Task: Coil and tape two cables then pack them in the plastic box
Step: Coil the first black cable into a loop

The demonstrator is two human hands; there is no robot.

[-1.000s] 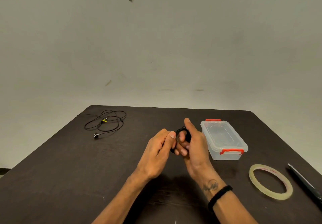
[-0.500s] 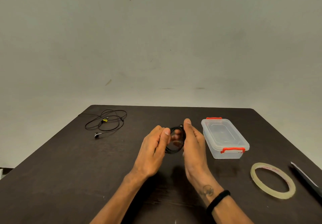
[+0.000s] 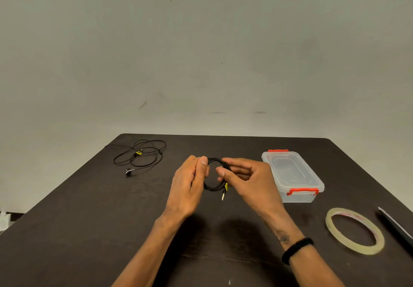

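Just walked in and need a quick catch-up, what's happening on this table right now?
A person holds a coiled black cable above the dark table, left hand and right hand on opposite sides. A second cable lies loose at the far left. The plastic box is closed, the tape roll untouched.

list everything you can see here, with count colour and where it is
coiled cable: 1, black with a yellow tag and metal plug, held above the table centre between both hands
loose cable: 1, black with a yellow tag, lying uncoiled at far left of the table
box: 1, clear plastic with red latches, lid on, right of the hands
tape roll: 1, clear yellowish, flat on the table near right
dark tool: 1, black, at the right edge, partly cut off
table: 1, dark brown
wall: 1, grey-white, behind the table
wristband: 1, black, right wrist
left hand: grips the coil's left side
right hand: pinches the coil's right side
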